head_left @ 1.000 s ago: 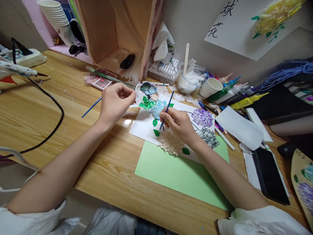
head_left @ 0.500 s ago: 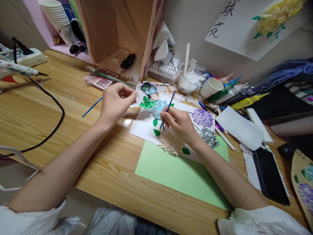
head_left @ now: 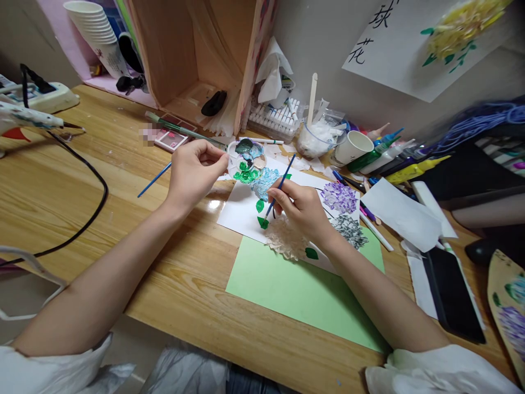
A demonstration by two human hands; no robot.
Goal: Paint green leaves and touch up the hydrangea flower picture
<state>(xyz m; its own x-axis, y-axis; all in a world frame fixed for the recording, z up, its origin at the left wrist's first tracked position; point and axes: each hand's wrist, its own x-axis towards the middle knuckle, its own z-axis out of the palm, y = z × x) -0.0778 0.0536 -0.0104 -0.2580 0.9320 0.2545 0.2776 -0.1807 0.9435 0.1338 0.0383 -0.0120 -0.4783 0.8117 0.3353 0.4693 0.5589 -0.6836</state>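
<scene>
My left hand (head_left: pixel 199 171) pinches the edge of a small round paint palette (head_left: pixel 234 162), whose wells hold green, dark, blue and peach paint. In my right hand (head_left: pixel 301 207) is a thin blue paintbrush (head_left: pixel 285 176), its tip on a green painted leaf (head_left: pixel 263 222). That leaf is on white paper (head_left: pixel 235 210) beside a raised peach flower (head_left: pixel 285 239). Light blue (head_left: pixel 264 185), purple (head_left: pixel 339 197) and grey-black (head_left: pixel 350 230) textured flowers also sit on the paper. Part of the paper is hidden under my right hand and forearm. Beneath it lies a green sheet (head_left: pixel 283 290).
A second blue brush (head_left: pixel 155 179) lies left of my left hand. At the back stand a bowl of white scraps (head_left: pixel 315 140), a paper cup (head_left: pixel 356 146) and a marker box (head_left: pixel 274 117). A phone (head_left: pixel 453 295) lies at right; a glue gun (head_left: pixel 33 117) with its black cable at left.
The brush is slightly more tilted, its tip still at the same leaf. My left hand and the palette stay in place.
</scene>
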